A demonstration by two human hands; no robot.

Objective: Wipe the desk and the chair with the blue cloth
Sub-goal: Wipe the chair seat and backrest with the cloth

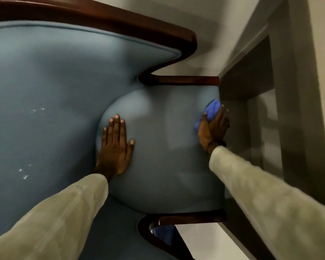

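A crumpled blue cloth (207,114) is gripped by the closed fingers (221,117) of the right hand (213,128) and pressed against the far edge of the seat of the blue upholstered, dark-wood-framed chair (158,156). The left hand (115,147) is laid flat on the seat, fingers open and spread.

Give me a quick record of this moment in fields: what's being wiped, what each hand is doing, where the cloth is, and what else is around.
surface being wiped: blue padded seat of the chair
left hand: flat on the seat, fingers spread, holding nothing
right hand: pressing the blue cloth against the seat's front edge
cloth state: bunched up, partly covered by the hand
chair frame: dark wooden armrests on both sides of the seat
chair back: blue fabric with a few small light specks
sleeves: pale, long
desk: cannot tell if it is in view
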